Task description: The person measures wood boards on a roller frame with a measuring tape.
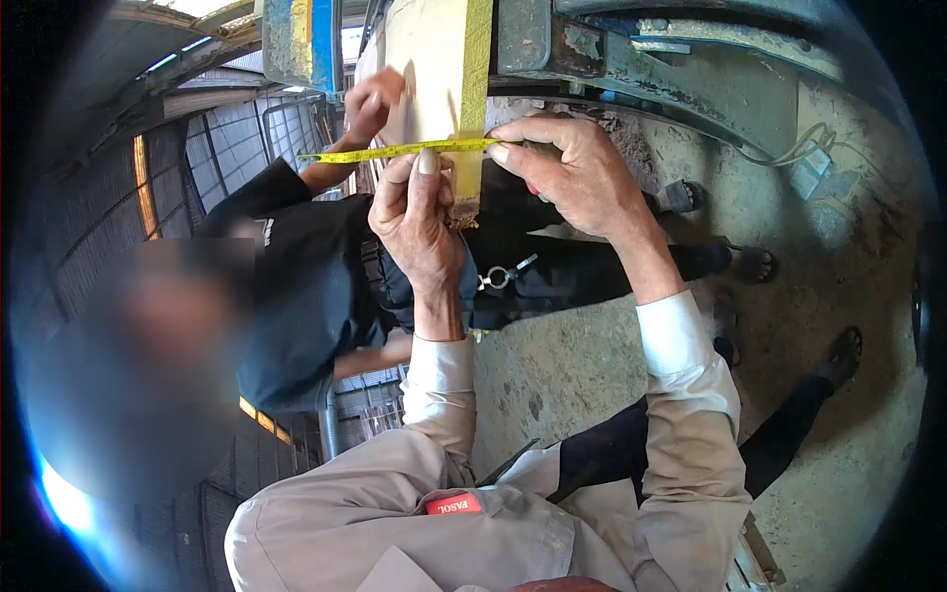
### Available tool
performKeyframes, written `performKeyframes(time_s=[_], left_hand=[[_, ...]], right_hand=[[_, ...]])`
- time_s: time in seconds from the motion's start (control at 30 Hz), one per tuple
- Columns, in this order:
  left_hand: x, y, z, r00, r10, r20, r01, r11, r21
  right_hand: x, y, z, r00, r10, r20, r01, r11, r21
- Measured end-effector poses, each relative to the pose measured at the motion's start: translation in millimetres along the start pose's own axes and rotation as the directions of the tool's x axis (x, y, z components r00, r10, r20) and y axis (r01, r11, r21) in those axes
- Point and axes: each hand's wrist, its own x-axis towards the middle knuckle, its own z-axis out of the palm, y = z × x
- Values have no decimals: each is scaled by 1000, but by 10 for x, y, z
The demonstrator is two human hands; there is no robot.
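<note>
A yellow measuring tape [380, 153] is stretched across the near end of a long wooden board [426, 69], whose narrow side looks yellowish and whose tip is rough. My left hand [419, 217] pinches the tape between thumb and fingers beside the board. At the board's right edge, my right hand [587, 178] grips the tape between thumb and forefinger. Something small and red shows under my right palm; I cannot make out what it is. The tape's free end sticks out to the left, past my left fingers.
A co-worker in black [306, 286] stands at the left, with one hand [370, 109] raised close to the board. Worn blue-green machinery [681, 89] fills the upper right, and a blue and yellow metal part [301, 44] stands left of the board. Cables hang over the concrete floor [552, 365].
</note>
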Motion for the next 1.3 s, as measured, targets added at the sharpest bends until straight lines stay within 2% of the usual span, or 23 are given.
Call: performKeyframes(time_s=[0.17,0.23,0.27,0.37,0.5,0.8,0.87,1.0,1.07,1.17,1.3], left_hand=[[19,-33,-20,1000,3,14,-3,1000,12],[11,-25,-6,999,6,41,-5,1000,-17],[-5,13,36,999,-37,8,38,997,-64],[5,18,21,998,-62,22,63,997,-52],[8,13,29,998,-55,11,55,997,-61],[-3,26,-3,997,-68,25,68,998,-3],[-5,18,-13,998,-55,3,55,998,17],[-15,18,-12,998,-57,9,57,998,5],[-23,14,-17,999,-51,14,51,999,-12],[-27,2,-22,999,-50,18,50,999,-10],[-34,-1,-21,999,-44,23,45,999,-13]], right_hand=[[17,65,28,999,-33,-25,33,999,-35],[17,67,5,1000,-19,11,18,999,44],[21,61,-8,999,22,28,-23,999,40],[47,107,20,998,-54,-31,54,998,-11],[34,95,15,1000,9,-13,-9,1000,16],[29,100,24,999,-31,-18,31,999,-27],[23,102,37,996,-81,-33,81,997,-14],[9,92,24,1000,-30,-5,30,1000,-7],[14,109,37,996,-83,-21,83,996,-16],[-2,82,14,1000,1,12,-1,1000,5],[-9,87,20,1000,-1,8,1,1000,15]])
